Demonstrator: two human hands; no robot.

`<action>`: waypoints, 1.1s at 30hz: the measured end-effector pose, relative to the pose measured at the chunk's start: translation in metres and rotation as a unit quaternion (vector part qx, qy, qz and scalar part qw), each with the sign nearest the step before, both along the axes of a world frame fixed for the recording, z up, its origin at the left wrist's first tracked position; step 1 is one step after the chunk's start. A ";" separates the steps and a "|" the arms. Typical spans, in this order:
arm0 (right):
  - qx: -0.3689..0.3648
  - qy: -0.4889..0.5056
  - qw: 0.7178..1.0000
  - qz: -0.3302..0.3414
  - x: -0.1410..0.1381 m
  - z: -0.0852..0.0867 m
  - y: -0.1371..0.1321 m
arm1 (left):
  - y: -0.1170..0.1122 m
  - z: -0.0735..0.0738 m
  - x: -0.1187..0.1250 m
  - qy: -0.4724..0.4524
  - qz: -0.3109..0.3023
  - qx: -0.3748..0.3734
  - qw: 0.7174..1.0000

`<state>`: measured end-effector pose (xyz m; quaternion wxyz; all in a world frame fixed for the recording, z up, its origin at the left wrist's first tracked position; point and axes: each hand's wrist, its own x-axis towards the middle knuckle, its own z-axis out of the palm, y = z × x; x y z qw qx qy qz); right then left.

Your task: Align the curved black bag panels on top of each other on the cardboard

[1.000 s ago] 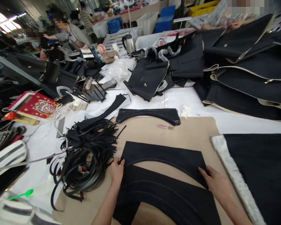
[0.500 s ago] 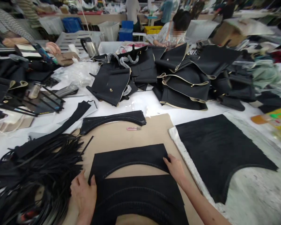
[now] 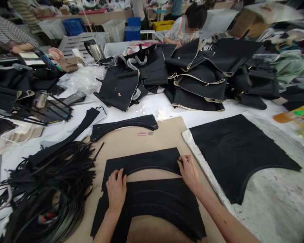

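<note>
1. Left hand (image 3: 116,190): lies flat, fingers together, palm down on the near stack of black arched fabric panels (image 3: 162,206), its fingertips touching the lower edge of the far black arched fabric panel (image 3: 142,161)
2. Right hand (image 3: 189,173): fingers bent, pressing down on the right end of the far panel where it meets the near stack; it grips nothing
3. Both panels lie on a tan cardboard sheet (image 3: 131,140) at the centre of the white work table (image 3: 167,108)
4. Left of the sheet: a tangled heap of black leather strips (image 3: 50,182)
5. Beyond the panels: small pink thread snips (image 3: 145,133) and a curved stack of black trim pieces (image 3: 124,124)
6. Right of the sheet: a large black cut fabric piece (image 3: 233,152) on pale felt backing (image 3: 273,202)
7. Far side: piled black bag bodies with cream edges (image 3: 197,77); another person (image 3: 184,27) is seated behind them
</note>
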<state>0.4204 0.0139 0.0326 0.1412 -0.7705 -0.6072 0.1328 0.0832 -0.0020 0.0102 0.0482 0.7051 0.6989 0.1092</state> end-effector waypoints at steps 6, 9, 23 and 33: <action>-0.085 0.023 0.960 0.267 -0.029 0.022 -0.055 | -0.050 0.011 0.073 -0.201 -0.197 -0.133 0.950; -0.107 -0.058 0.950 0.287 -0.042 0.021 -0.086 | -0.062 0.009 0.088 -0.207 -0.195 -0.160 0.945; -0.087 -0.112 0.922 0.360 -0.066 0.056 -0.081 | -0.085 0.042 0.131 -0.814 0.252 -0.410 0.327; -0.177 0.321 0.921 -0.129 -0.048 0.080 -0.099 | -0.080 0.070 0.130 -0.892 0.301 -0.298 0.156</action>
